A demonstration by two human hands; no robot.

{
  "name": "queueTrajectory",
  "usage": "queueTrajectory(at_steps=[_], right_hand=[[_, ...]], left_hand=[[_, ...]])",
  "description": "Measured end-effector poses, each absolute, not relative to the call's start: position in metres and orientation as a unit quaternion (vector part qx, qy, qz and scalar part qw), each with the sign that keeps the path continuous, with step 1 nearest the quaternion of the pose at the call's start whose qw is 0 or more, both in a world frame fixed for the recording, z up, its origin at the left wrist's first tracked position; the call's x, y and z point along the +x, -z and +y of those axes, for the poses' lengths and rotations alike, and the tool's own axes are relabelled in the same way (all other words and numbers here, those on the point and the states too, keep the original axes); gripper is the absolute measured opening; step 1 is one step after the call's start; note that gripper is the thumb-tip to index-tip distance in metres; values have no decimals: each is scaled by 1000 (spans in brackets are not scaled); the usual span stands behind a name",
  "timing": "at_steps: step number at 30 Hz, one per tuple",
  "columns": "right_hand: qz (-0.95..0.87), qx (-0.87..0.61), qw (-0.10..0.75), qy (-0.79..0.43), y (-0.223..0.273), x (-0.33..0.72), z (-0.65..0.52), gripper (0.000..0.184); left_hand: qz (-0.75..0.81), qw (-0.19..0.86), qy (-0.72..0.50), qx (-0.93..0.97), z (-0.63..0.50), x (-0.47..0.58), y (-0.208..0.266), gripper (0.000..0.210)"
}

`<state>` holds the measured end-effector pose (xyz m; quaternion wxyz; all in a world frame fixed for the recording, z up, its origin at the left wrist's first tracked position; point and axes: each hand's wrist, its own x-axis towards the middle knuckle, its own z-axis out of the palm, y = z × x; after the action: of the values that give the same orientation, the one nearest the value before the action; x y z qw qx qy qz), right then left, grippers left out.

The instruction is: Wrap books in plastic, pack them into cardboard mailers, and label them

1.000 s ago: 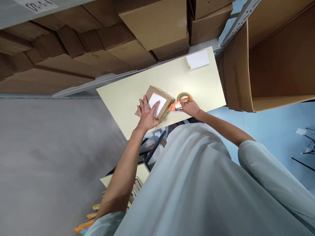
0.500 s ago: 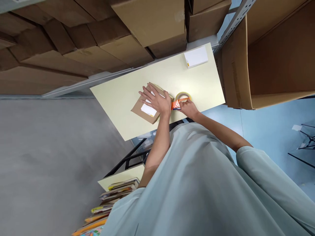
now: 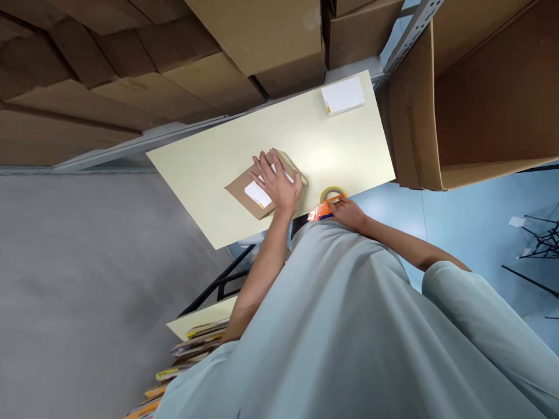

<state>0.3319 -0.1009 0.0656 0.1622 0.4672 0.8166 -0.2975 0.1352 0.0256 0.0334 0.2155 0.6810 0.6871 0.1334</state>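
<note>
A brown cardboard parcel (image 3: 239, 187) with a white label (image 3: 257, 194) lies slantwise on the pale table (image 3: 201, 174). Over it rests my left hand (image 3: 279, 185), fingers spread and pressed on its top, covering part of the label. My right hand (image 3: 349, 213) is closed around an orange tape dispenser (image 3: 322, 210) with a roll of yellowish tape in it. The dispenser is at the table's front edge, to the right of the parcel and apart from it. My right fingertips are partly hidden behind its handle.
A stack of white labels (image 3: 344, 96) sits at the table's far right corner. Cardboard boxes (image 3: 257, 35) fill the shelf behind. A large open carton (image 3: 417, 128) stands at right. Books or magazines (image 3: 192, 352) are piled at lower left, near a grey wall (image 3: 78, 279).
My right hand has drawn the tape dispenser away from the parcel's edge, toward my body and slightly right. My left hand stays spread on the parcel.
</note>
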Motion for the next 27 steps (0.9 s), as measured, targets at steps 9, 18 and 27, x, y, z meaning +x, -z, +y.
queueTrajectory(at_steps=[9,18,27], right_hand=[[732,582,280,218,-92,459,-92,55],[787,555,213,166,-66,442,-8,52],[838,468,212,184,-44,371,14,51]], left_hand=[[594,236,-112,761,9,109,-30,88],[420,285,-36,861,-5,84,-49,90],[383,332,26,862,-16,52,-79,81]])
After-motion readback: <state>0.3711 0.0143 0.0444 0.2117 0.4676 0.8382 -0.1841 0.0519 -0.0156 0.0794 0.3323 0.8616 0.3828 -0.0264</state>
